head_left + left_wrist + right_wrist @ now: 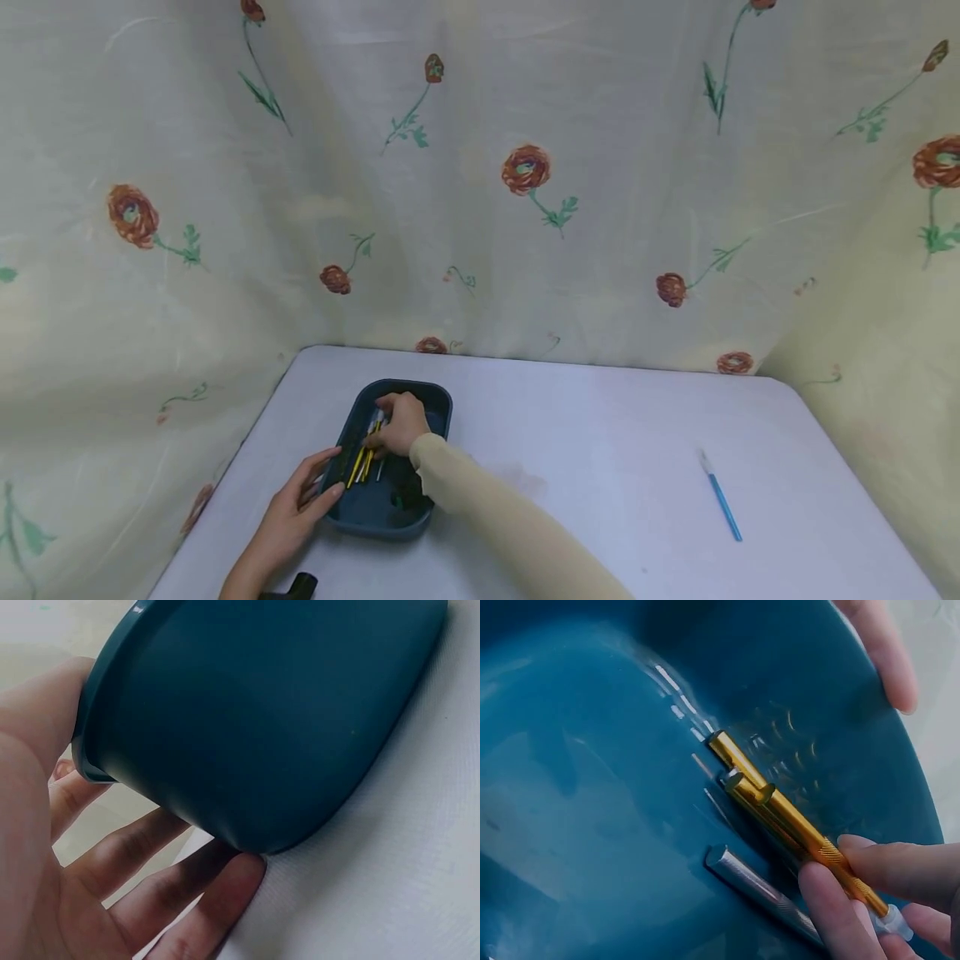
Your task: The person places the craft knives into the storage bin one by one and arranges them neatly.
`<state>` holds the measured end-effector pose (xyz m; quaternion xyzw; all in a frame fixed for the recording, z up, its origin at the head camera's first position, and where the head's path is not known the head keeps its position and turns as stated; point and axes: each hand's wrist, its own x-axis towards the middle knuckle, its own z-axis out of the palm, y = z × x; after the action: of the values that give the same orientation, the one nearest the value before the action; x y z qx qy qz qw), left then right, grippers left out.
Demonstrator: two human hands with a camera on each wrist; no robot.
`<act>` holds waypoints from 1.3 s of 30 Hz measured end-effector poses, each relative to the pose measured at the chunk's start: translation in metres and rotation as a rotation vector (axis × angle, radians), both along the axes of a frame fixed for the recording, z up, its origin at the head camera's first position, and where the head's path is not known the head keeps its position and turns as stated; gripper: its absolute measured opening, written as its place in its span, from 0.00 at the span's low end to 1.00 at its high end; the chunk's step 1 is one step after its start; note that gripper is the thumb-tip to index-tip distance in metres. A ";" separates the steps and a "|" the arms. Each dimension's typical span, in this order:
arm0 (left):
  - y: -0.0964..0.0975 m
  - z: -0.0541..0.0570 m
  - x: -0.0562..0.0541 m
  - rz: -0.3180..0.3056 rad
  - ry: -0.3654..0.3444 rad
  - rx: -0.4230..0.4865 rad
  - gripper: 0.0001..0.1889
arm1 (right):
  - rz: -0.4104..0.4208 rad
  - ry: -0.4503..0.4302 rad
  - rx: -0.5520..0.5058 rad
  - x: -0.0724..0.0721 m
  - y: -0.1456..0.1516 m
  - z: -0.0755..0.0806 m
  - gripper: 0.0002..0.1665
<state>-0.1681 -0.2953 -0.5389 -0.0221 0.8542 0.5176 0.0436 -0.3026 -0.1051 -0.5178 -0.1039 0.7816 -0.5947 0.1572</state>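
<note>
A dark teal plastic basin (375, 521) stands at the left of the table, with several slim gold and silver craft knives (360, 467) in it. My right hand (403, 423) reaches in and pinches a gold craft knife (802, 829) with a knurled grip and a clear cap, between thumb and fingers. Close beside it, other gold handles and a silver craft knife (757, 885) lie on the basin's bottom. At the basin's left side my left hand (288, 512) grips the rim, thumb over the edge; its other fingers rest against the outer wall (240, 712).
A blue pen-like tool (723, 504) with a clear end lies at the right of the white table (585, 467). A flowered curtain (480, 250) hangs behind the table and at both sides. A black device (300, 586) sits at my left wrist.
</note>
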 end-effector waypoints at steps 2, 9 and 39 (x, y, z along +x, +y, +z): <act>0.001 0.000 0.000 0.004 -0.009 -0.006 0.34 | 0.004 0.002 0.013 0.001 0.000 0.001 0.39; 0.003 0.000 0.000 0.014 -0.017 -0.018 0.35 | 0.011 0.021 0.051 0.005 -0.001 0.005 0.40; 0.001 -0.002 -0.001 0.010 -0.005 0.005 0.34 | -0.023 0.295 0.341 -0.025 -0.009 -0.037 0.38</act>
<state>-0.1687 -0.2946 -0.5409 -0.0277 0.8527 0.5199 0.0431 -0.3273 -0.1136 -0.5546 -0.1526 0.8865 -0.4341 0.0498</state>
